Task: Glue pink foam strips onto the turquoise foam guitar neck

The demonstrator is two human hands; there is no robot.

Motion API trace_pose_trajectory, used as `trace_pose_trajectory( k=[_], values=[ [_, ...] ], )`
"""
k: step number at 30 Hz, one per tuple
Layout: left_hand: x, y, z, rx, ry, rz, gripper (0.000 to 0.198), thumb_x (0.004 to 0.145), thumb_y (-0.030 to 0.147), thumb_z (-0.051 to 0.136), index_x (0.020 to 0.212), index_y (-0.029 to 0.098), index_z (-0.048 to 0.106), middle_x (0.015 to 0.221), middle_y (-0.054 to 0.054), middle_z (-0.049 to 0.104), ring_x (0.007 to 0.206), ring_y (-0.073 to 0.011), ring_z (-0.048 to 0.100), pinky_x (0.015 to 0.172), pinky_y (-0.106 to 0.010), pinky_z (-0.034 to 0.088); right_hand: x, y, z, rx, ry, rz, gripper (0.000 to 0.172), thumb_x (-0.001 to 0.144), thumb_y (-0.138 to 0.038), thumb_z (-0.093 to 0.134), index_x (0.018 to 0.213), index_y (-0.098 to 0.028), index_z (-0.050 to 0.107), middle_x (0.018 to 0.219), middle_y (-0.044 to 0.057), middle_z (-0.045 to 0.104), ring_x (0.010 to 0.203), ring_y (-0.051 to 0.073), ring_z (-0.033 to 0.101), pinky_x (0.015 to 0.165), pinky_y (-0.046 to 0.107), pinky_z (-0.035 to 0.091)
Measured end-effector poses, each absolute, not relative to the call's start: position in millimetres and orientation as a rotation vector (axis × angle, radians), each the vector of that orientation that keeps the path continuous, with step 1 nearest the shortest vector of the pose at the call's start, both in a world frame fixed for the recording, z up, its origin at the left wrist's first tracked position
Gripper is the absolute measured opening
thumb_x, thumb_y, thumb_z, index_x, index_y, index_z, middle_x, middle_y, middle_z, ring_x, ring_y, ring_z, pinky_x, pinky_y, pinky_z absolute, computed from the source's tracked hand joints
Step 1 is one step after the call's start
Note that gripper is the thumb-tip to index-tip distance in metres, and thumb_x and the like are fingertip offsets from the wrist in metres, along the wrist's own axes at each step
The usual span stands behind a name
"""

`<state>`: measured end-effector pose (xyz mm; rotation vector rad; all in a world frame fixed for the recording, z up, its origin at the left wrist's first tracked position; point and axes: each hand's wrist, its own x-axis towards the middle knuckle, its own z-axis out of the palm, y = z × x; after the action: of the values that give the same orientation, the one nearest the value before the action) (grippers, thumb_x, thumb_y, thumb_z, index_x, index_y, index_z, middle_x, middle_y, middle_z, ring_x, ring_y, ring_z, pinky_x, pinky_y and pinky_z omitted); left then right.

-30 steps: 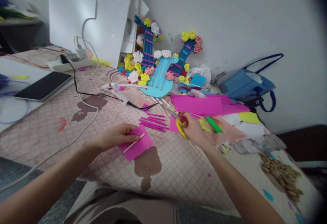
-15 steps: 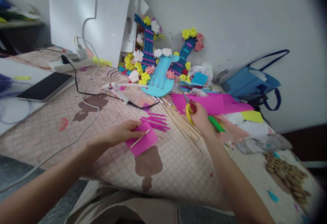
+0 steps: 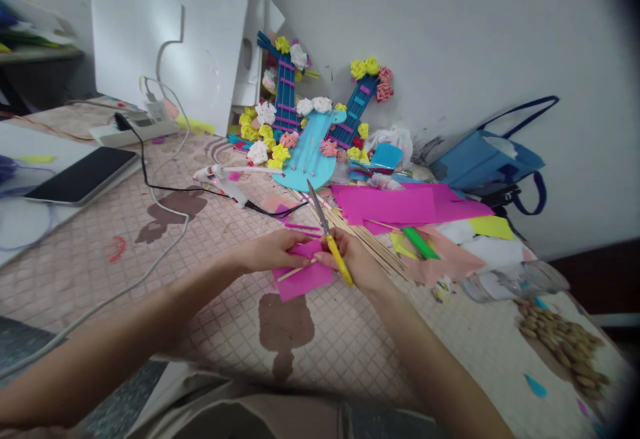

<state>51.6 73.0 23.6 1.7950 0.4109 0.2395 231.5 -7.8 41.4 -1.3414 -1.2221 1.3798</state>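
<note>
Our left hand [image 3: 265,252] held down the pink paper [image 3: 303,285] just below the centre of the frame, while our right hand [image 3: 357,262] gripped the scissors [image 3: 334,250], its thumb at the upper-right end of the pale stick [image 3: 294,271]. We judged the step to be setting stick and paper together; the next move seemed to call for steady alignment, blades clear. The stick ran lower left to upper right; the scissors pointed upper left, handles lower right.
</note>
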Motion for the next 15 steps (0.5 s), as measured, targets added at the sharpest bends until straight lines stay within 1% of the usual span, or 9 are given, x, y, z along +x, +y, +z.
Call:
trace_pose_trajectory(
  k=[3, 5, 9, 12, 15],
  values=[
    [51.5, 75.7, 27.7, 1.8, 0.442, 0.223, 0.047, 0.074, 0.04, 0.067, 0.113, 0.014, 0.062, 0.085, -0.002, 0.063, 0.069, -0.0135, 0.052, 0.059, -0.022, 0.039, 235.5, -7.3, 33.9, -1.319, -1.193, 1.293, 0.044, 0.057, -0.037, 0.08, 0.078, -0.02, 0.045, 0.066, -0.008, 0.044, 0.052, 0.006, 0.036, 0.047, 0.02, 0.027],
    [49.9, 76.8, 28.0, 1.776, 0.555, 0.25, 0.05, 0.071, 0.04, 0.069, 0.114, 0.014, 0.063, 0.081, -0.002, 0.064, 0.065, -0.0129, 0.052, 0.056, -0.021, 0.038, 238.0, -6.7, 28.2, -1.306, -1.172, 1.235, 0.044, 0.056, -0.038, 0.081, 0.075, -0.02, 0.045, 0.063, -0.009, 0.043, 0.053, 0.006, 0.036, 0.048, 0.021, 0.028],
    [45.2, 81.3, 23.2, 1.763, 0.701, 0.343, 0.037, 0.07, 0.035, 0.069, 0.099, 0.011, 0.068, 0.066, 0.0, 0.061, 0.054, -0.0105, 0.048, 0.047, -0.019, 0.032, 241.0, -5.2, 18.8, -1.286, -1.133, 1.221, 0.044, 0.054, -0.038, 0.081, 0.075, -0.02, 0.047, 0.061, -0.008, 0.044, 0.053, 0.008, 0.038, 0.048, 0.022, 0.029],
    [41.4, 85.6, 19.5, 1.738, 0.608, 0.351, 0.031, 0.07, 0.034, 0.069, 0.093, 0.013, 0.069, 0.069, -0.001, 0.063, 0.057, -0.011, 0.051, 0.049, -0.019, 0.036, 240.7, -5.3, 15.2, -1.284, -1.091, 1.208, 0.044, 0.054, -0.037, 0.082, 0.079, -0.02, 0.05, 0.066, -0.007, 0.048, 0.056, 0.009, 0.042, 0.052, 0.023, 0.034],
    [37.4, 88.0, 16.5, 1.682, 0.529, 0.319, 0.03, 0.072, 0.033, 0.069, 0.097, 0.016, 0.07, 0.073, -0.001, 0.066, 0.058, -0.0113, 0.054, 0.05, -0.018, 0.04, 239.2, -6.5, 13.5, -1.3, -1.107, 1.176, 0.043, 0.054, -0.034, 0.082, 0.08, -0.02, 0.051, 0.067, -0.006, 0.049, 0.059, 0.009, 0.043, 0.055, 0.023, 0.036]
  ],
)
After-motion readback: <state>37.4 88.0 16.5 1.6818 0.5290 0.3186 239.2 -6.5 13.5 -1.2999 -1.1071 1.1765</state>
